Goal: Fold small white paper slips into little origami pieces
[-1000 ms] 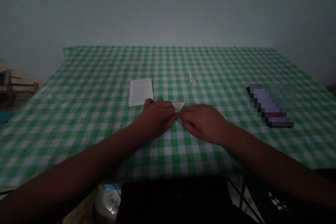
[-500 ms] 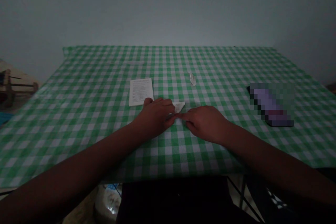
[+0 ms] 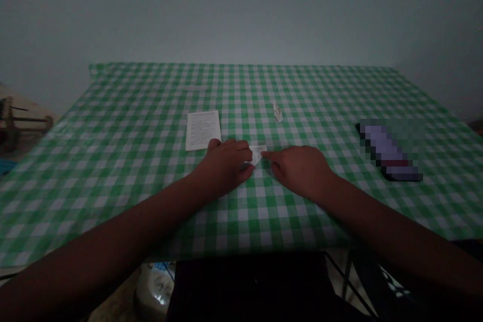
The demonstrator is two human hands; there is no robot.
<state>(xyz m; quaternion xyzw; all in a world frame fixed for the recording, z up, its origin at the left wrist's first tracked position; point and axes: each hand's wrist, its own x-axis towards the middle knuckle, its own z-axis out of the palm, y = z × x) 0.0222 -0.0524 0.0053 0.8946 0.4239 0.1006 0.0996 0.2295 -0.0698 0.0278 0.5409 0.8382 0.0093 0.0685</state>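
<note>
A small piece of printed paper point(image 3: 258, 153), folded to a slanted edge, lies on the table between my hands. My left hand point(image 3: 225, 163) is closed over its left part, fingers curled and thumb at the near side, so much of the paper is hidden. My right hand point(image 3: 302, 167) has its index finger stretched out, the tip touching the paper's right slanted edge. The other fingers of that hand are curled in and nothing shows inside them. Just beyond my left hand lies a stack of printed paper sheets point(image 3: 203, 130), close to its knuckles.
A green-and-white checked cloth point(image 3: 241, 216) covers the table. Farther off lies a small folded paper piece point(image 3: 277, 112). On the right is a phone point(image 3: 388, 148), its screen blurred out. A pale strip point(image 3: 195, 88) lies toward the back, before a plain wall point(image 3: 241, 10).
My right index finger has moved up and slightly right along the paper's edge, away from my left thumb. More of the folded paper shows. My left hand stays nearly still.
</note>
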